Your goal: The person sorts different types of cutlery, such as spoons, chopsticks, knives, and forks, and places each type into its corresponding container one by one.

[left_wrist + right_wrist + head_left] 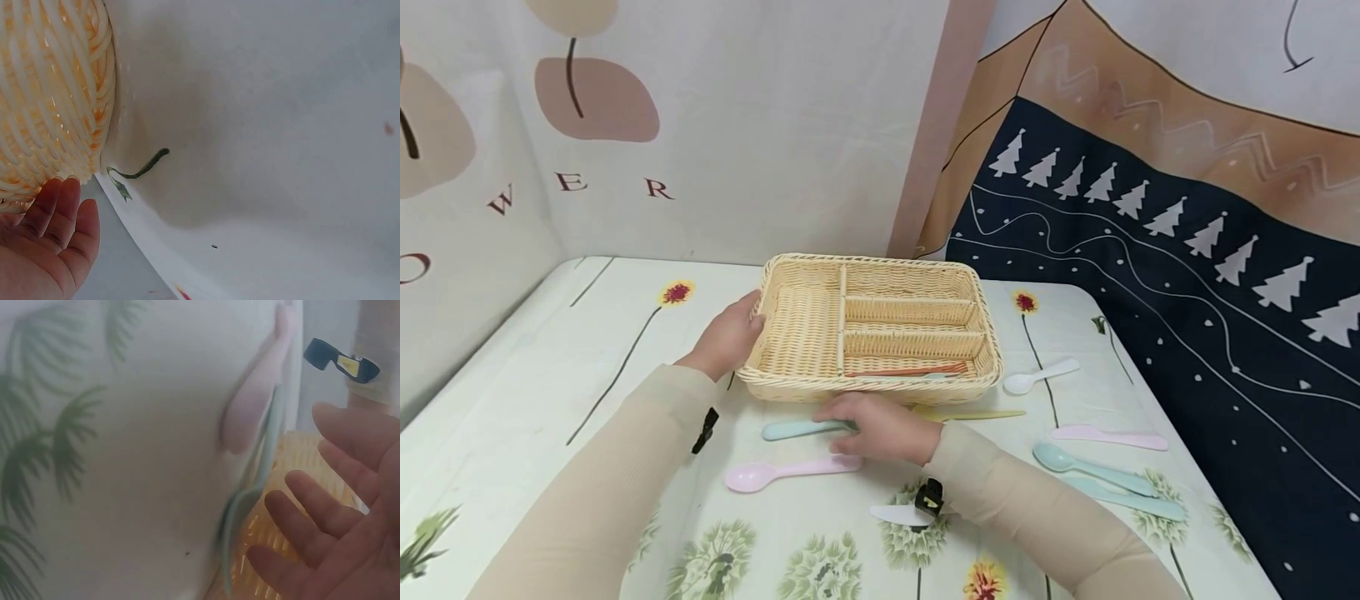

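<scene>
A woven wicker basket (797, 333) with divided compartments stands near the back of the table. At its left end, my left hand (724, 333) holds the rim, and in the left wrist view its fingers (59, 219) lie against the woven outer side. In front of the basket hovers my right hand (883, 429), its fingers (312, 528) spread and holding nothing. Just left of it lies a mint utensil (801, 429), one end hidden beneath the hand. A pink spoon (756, 477) rests closer to me. Inside the basket's front compartment lies an orange-red fork (917, 370).
Right of the basket lie a white spoon (1021, 383), a pink knife (1112, 437), a mint spoon (1056, 457) and a mint knife (1138, 502). A yellow utensil (985, 415) sits before the basket. A white blade (902, 515) shows partly under my right forearm.
</scene>
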`<action>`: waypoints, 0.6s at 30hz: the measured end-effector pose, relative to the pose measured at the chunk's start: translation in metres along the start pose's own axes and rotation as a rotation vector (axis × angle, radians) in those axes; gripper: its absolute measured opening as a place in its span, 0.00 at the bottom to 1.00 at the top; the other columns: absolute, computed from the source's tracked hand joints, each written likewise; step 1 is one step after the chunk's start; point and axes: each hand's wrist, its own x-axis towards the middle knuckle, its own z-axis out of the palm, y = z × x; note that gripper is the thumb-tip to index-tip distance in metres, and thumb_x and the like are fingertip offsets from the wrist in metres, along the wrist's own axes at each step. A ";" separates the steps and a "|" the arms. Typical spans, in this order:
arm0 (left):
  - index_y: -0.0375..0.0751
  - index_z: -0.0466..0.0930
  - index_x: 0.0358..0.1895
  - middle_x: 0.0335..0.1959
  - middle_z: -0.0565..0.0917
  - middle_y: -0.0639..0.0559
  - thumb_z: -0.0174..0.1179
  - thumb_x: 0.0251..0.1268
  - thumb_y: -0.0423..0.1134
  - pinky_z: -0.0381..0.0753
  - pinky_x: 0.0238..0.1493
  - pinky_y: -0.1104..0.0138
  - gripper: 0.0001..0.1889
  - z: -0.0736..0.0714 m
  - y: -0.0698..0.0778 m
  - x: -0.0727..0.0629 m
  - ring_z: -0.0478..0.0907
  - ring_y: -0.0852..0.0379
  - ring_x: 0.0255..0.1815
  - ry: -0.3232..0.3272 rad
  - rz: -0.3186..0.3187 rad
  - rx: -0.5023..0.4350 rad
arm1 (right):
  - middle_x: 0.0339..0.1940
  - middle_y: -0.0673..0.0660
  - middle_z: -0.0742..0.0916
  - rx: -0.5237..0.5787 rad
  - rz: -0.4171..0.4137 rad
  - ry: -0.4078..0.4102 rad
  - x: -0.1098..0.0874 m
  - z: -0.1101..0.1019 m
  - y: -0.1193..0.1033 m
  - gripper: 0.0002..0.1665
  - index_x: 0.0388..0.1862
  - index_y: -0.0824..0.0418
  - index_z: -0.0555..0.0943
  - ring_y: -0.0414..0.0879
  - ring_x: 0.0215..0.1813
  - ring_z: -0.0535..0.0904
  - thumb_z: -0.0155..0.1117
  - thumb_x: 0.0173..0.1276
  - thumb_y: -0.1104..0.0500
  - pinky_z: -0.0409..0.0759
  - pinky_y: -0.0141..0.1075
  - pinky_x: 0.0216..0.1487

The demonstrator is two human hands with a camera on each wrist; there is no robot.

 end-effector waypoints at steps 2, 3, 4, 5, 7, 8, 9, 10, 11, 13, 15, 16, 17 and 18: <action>0.29 0.41 0.76 0.75 0.53 0.31 0.35 0.79 0.39 0.52 0.73 0.45 0.29 0.000 0.000 0.000 0.49 0.34 0.75 0.000 0.000 -0.003 | 0.61 0.53 0.81 -0.028 0.012 -0.009 0.001 0.001 0.000 0.24 0.60 0.56 0.80 0.44 0.65 0.73 0.68 0.65 0.59 0.70 0.31 0.65; 0.29 0.41 0.76 0.75 0.53 0.31 0.35 0.79 0.39 0.52 0.73 0.45 0.29 0.000 0.001 0.000 0.49 0.34 0.75 -0.001 0.000 -0.005 | 0.61 0.53 0.81 -0.039 0.018 -0.013 0.001 0.001 0.000 0.24 0.61 0.56 0.80 0.44 0.65 0.74 0.68 0.65 0.59 0.71 0.31 0.65; 0.29 0.41 0.76 0.75 0.53 0.31 0.35 0.79 0.39 0.52 0.73 0.45 0.29 0.000 0.001 0.000 0.49 0.34 0.75 -0.001 0.000 -0.005 | 0.61 0.53 0.81 -0.049 0.019 -0.018 0.002 0.002 0.000 0.24 0.61 0.56 0.80 0.44 0.65 0.74 0.67 0.65 0.59 0.72 0.31 0.64; 0.29 0.41 0.76 0.75 0.53 0.31 0.35 0.79 0.39 0.52 0.73 0.45 0.29 0.000 0.001 0.000 0.49 0.34 0.75 -0.001 0.000 -0.006 | 0.61 0.53 0.81 -0.062 0.021 -0.024 0.002 0.002 0.001 0.24 0.61 0.56 0.79 0.44 0.64 0.74 0.67 0.65 0.59 0.72 0.31 0.64; 0.29 0.41 0.76 0.75 0.53 0.31 0.36 0.79 0.39 0.53 0.73 0.45 0.29 0.000 0.002 0.000 0.49 0.34 0.75 0.000 0.001 -0.006 | 0.60 0.52 0.82 -0.100 0.017 -0.035 0.004 0.004 0.002 0.24 0.61 0.56 0.79 0.44 0.64 0.74 0.67 0.65 0.59 0.72 0.31 0.63; 0.29 0.41 0.76 0.75 0.53 0.31 0.36 0.79 0.39 0.53 0.73 0.45 0.29 0.000 0.002 0.000 0.49 0.34 0.75 0.001 0.002 -0.004 | 0.60 0.52 0.82 -0.121 0.012 -0.038 0.004 0.004 0.002 0.24 0.61 0.56 0.79 0.44 0.64 0.74 0.67 0.65 0.59 0.72 0.31 0.64; 0.29 0.41 0.76 0.75 0.53 0.31 0.35 0.79 0.39 0.53 0.73 0.45 0.29 0.000 0.002 0.000 0.49 0.34 0.75 0.002 0.000 -0.002 | 0.60 0.52 0.82 -0.146 0.005 -0.041 0.005 0.005 0.003 0.24 0.61 0.57 0.79 0.44 0.64 0.74 0.67 0.65 0.60 0.72 0.32 0.64; 0.29 0.41 0.76 0.75 0.53 0.31 0.35 0.79 0.39 0.53 0.73 0.45 0.29 0.000 0.002 0.000 0.49 0.34 0.75 0.003 0.000 0.000 | 0.59 0.52 0.82 -0.169 0.001 -0.043 0.006 0.006 0.003 0.24 0.61 0.57 0.79 0.44 0.64 0.75 0.66 0.65 0.60 0.72 0.32 0.64; 0.29 0.41 0.76 0.75 0.53 0.31 0.35 0.79 0.39 0.53 0.73 0.45 0.29 0.000 0.002 0.000 0.49 0.34 0.75 0.004 0.000 0.001 | 0.59 0.51 0.82 -0.195 -0.001 -0.044 0.006 0.006 0.002 0.24 0.61 0.57 0.79 0.44 0.63 0.75 0.66 0.66 0.60 0.72 0.32 0.64; 0.29 0.41 0.76 0.74 0.53 0.30 0.35 0.79 0.39 0.53 0.73 0.45 0.29 0.000 0.002 0.000 0.49 0.34 0.75 0.005 0.000 0.004 | 0.59 0.52 0.83 -0.231 -0.010 -0.038 0.007 0.006 0.000 0.24 0.61 0.57 0.79 0.44 0.63 0.76 0.66 0.66 0.61 0.73 0.32 0.64; 0.29 0.41 0.76 0.75 0.53 0.31 0.35 0.79 0.39 0.53 0.73 0.45 0.29 0.000 0.002 0.000 0.49 0.34 0.75 0.006 -0.003 0.002 | 0.58 0.52 0.83 -0.256 -0.013 -0.027 0.008 0.007 -0.002 0.23 0.61 0.57 0.79 0.44 0.61 0.77 0.65 0.66 0.62 0.74 0.32 0.63; 0.29 0.41 0.76 0.74 0.53 0.31 0.35 0.79 0.39 0.53 0.73 0.45 0.29 0.001 0.001 0.000 0.49 0.34 0.75 0.006 -0.003 0.002 | 0.58 0.52 0.83 -0.263 -0.011 -0.022 0.008 0.007 -0.003 0.23 0.60 0.57 0.79 0.44 0.61 0.77 0.64 0.66 0.63 0.74 0.32 0.62; 0.29 0.41 0.76 0.74 0.53 0.30 0.35 0.79 0.39 0.53 0.73 0.45 0.29 0.000 0.001 0.000 0.49 0.34 0.75 0.005 -0.004 0.001 | 0.57 0.52 0.83 -0.271 -0.008 -0.016 0.008 0.007 -0.004 0.23 0.60 0.57 0.79 0.44 0.60 0.77 0.64 0.66 0.63 0.75 0.32 0.62; 0.29 0.41 0.76 0.75 0.53 0.31 0.35 0.79 0.39 0.53 0.73 0.45 0.29 0.001 0.000 0.000 0.49 0.34 0.75 0.004 -0.006 -0.002 | 0.57 0.52 0.83 -0.281 -0.004 -0.010 0.008 0.008 -0.005 0.23 0.60 0.57 0.80 0.44 0.60 0.78 0.64 0.66 0.64 0.75 0.32 0.62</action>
